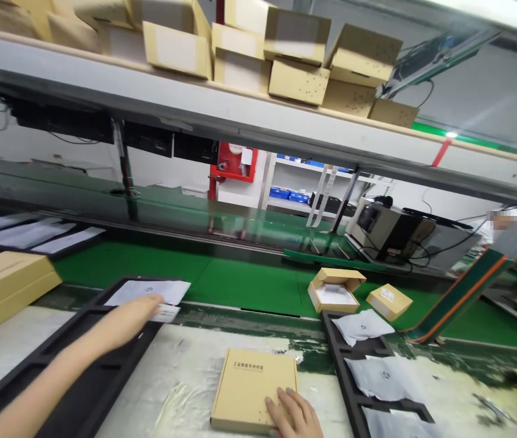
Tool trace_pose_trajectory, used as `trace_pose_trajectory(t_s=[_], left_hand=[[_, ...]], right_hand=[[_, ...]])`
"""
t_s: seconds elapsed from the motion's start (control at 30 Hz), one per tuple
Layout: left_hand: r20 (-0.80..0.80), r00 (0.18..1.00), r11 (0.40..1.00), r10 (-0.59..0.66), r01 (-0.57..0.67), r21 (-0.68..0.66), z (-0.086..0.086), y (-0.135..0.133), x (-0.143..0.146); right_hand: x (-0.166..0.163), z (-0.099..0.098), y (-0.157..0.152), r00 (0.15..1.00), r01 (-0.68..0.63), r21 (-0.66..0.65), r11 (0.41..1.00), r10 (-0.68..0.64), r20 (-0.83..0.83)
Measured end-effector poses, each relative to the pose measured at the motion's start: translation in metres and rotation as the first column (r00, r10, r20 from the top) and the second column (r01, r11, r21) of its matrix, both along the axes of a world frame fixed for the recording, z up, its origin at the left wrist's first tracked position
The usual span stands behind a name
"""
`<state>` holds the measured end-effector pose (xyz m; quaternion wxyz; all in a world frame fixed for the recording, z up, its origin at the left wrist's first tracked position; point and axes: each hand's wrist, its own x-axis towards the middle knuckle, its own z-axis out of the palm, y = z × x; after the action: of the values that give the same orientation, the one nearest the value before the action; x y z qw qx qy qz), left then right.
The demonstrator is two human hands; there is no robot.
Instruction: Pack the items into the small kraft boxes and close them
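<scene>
Right hand (292,413) rests flat, fingers spread, pinning the box (253,389) to the desk (185,377) while left hand (137,313) pinches a leaflet (165,312) from the tray (80,365).

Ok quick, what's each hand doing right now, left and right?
Left hand: fingers closed on a small white leaflet over the black tray.
Right hand: open, resting flat on the flat cardboard box.

closed box (252,386) between two trays (80,371), open box (335,289) behind
</scene>
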<state>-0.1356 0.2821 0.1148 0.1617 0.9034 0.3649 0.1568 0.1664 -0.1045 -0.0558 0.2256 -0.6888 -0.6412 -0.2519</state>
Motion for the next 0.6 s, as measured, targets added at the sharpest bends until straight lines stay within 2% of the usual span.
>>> trace_pose_trajectory(t_s=[0.07,0.13,0.2,0.23,0.33,0.4,0.43,0.5,0.6], left_hand=[[0.012,0.982,0.981,-0.186,0.187,-0.043,-0.002,-0.045,0.047],[0.062,0.933,0.92,-0.354,0.36,-0.158,-0.015,-0.09,0.097],[0.03,0.897,0.878,-0.44,0.437,-0.196,-0.033,-0.122,0.141],[0.016,0.892,0.875,-0.451,0.445,-0.19,-0.043,-0.13,0.159],[0.0,0.92,0.917,-0.392,0.391,-0.08,-0.062,-0.12,0.191],[-0.004,0.943,0.936,-0.333,0.331,0.12,-0.063,-0.097,0.194],[-0.007,0.949,0.92,-0.315,0.307,0.243,-0.061,-0.085,0.191],[-0.026,0.954,0.846,-0.3,0.279,0.455,-0.054,-0.064,0.178],[-0.111,0.949,0.76,-0.296,0.305,0.574,-0.056,-0.043,0.143]], right_hand=[[-0.003,0.003,0.009,0.999,0.03,-0.023,0.999,-0.03,-0.024],[-0.006,0.007,0.021,0.997,0.056,-0.04,0.998,-0.058,-0.049],[-0.008,0.011,0.036,0.993,0.07,-0.056,0.996,-0.074,-0.088],[-0.007,0.014,0.044,0.99,0.076,-0.065,0.995,-0.083,-0.111],[0.008,0.024,0.076,0.976,0.111,-0.128,0.986,-0.132,-0.173],[0.027,0.032,0.106,0.966,0.121,-0.206,0.971,-0.163,-0.199],[0.04,0.037,0.124,0.962,0.127,-0.242,0.962,-0.178,-0.206],[0.069,0.046,0.164,0.956,0.147,-0.285,0.947,-0.21,-0.203],[0.118,0.062,0.222,0.956,0.185,-0.291,0.939,-0.24,-0.169]])
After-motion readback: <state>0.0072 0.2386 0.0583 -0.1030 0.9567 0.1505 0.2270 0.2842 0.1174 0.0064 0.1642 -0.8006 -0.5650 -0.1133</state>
